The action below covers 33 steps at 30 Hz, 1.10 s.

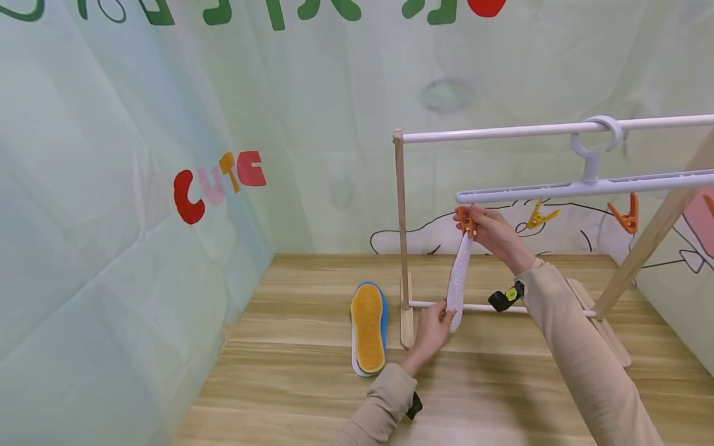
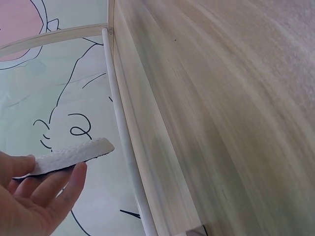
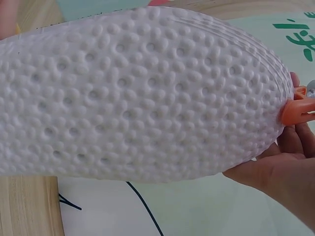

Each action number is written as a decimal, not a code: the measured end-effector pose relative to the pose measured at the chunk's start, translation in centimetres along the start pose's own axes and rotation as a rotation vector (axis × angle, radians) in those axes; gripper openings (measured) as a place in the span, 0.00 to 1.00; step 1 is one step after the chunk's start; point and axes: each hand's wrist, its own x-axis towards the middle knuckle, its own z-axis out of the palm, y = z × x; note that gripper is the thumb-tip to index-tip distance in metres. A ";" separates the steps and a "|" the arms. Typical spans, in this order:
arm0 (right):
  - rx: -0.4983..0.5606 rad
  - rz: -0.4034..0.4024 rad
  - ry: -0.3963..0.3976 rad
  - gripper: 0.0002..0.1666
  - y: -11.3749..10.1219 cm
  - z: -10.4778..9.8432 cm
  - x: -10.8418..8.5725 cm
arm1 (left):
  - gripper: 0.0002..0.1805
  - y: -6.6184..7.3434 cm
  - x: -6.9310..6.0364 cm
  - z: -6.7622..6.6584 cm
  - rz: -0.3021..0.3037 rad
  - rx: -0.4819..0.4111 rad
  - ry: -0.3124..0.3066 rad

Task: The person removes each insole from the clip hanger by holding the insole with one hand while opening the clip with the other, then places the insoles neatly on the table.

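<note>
A white insole (image 1: 458,279) with a bumpy, dimpled face (image 3: 147,98) hangs upright below the left end of a pale hanger (image 1: 524,193). My left hand (image 1: 432,331) pinches its lower end, thumb on the white side and fingers on the dark-edged side, as the left wrist view shows. At the top, my right hand (image 1: 496,234) holds an orange clothes clip (image 1: 465,220) between thumb and fingers. In the right wrist view the clip's tip (image 3: 290,114) meets the insole's rounded end. How far it bites is hard to tell.
The hanger hooks over the white top bar (image 1: 502,131) of a wooden rack. Farther right hang a yellow clip (image 1: 541,217) and another orange clip (image 1: 627,214). Stacked insoles (image 1: 368,328), yellow-orange on top, lie on the wood-patterned surface left of the rack's post (image 1: 401,229).
</note>
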 end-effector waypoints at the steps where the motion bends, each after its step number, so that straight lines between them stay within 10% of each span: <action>1: 0.001 0.006 0.005 0.19 0.0 0.0 0.0 | 0.07 0.1 0.0 0.0 0.000 -0.003 -0.001; 33: -0.012 0.058 -0.029 0.20 -0.2 0.0 0.2 | 0.08 -0.5 -0.9 -0.6 -0.073 -0.070 -0.026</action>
